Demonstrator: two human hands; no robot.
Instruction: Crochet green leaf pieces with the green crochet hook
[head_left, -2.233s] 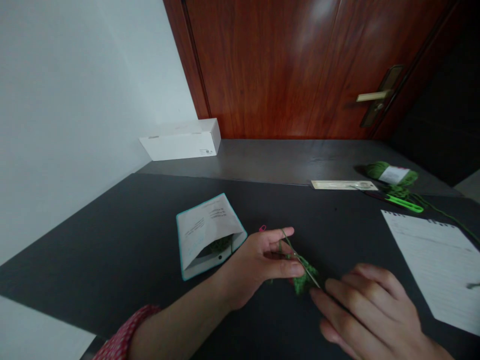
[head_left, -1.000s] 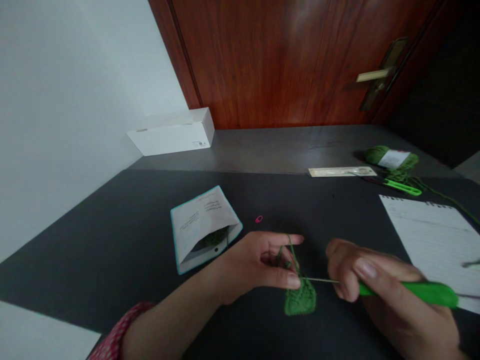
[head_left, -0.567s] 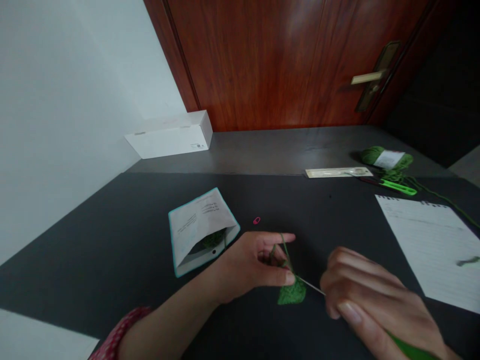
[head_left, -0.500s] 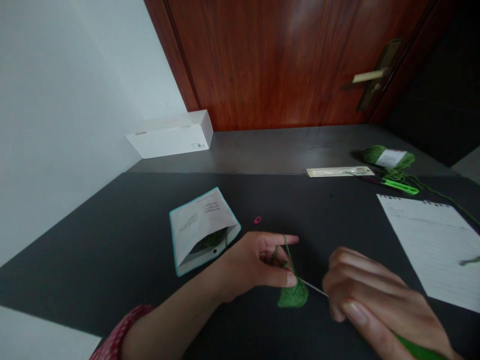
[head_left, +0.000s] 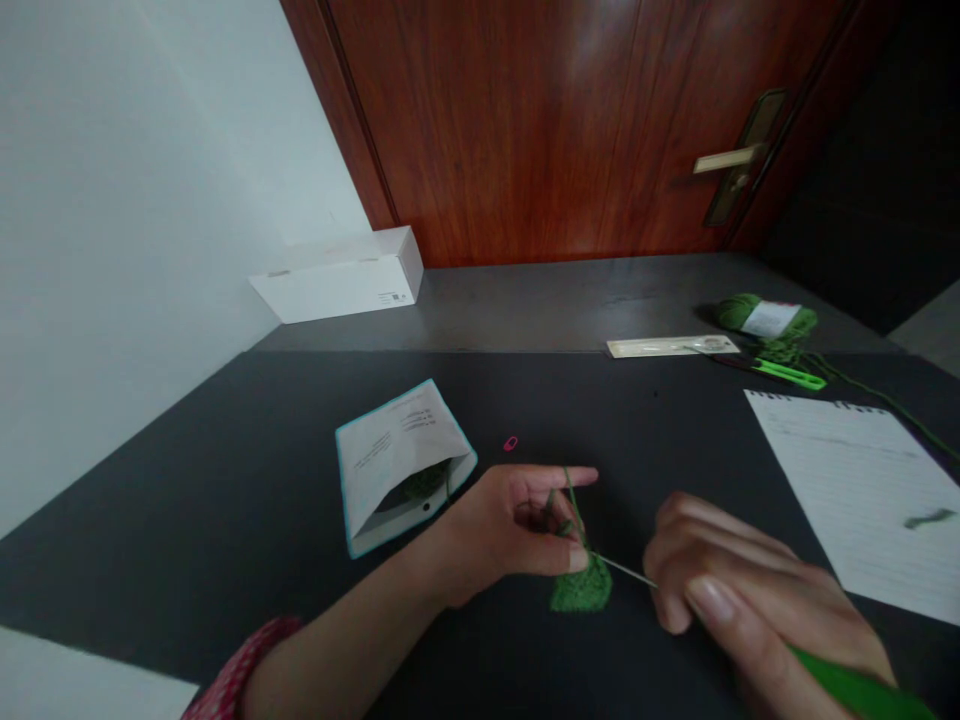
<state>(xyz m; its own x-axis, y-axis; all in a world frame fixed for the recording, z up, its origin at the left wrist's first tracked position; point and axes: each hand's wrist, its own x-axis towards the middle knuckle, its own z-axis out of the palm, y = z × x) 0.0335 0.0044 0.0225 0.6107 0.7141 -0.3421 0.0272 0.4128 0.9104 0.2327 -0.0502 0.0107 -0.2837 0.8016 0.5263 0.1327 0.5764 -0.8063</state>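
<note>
A small piece of green crochet work (head_left: 583, 588) is pinched under the thumb of my left hand (head_left: 517, 520). Green yarn (head_left: 571, 496) runs up from it over my outstretched left index finger. My right hand (head_left: 739, 585) is closed around a crochet hook (head_left: 628, 571), whose thin metal shaft points left and meets the top edge of the crochet work. The hook's green handle (head_left: 847, 685) shows below my right palm. Its tip is hidden among the stitches and my left thumb.
A white pouch (head_left: 386, 440) with green yarn inside lies left, near a pink stitch marker (head_left: 511, 443). At the right are lined paper (head_left: 862, 480), a yarn skein (head_left: 769, 317), a bright green cutter-like tool (head_left: 789, 374) and a flat pale packet (head_left: 667, 346). A white box (head_left: 337, 285) stands behind.
The whole view has shifted slightly. Both hands keep nearly the same pose, with the hook still at the crochet work; more of its green handle shows now.
</note>
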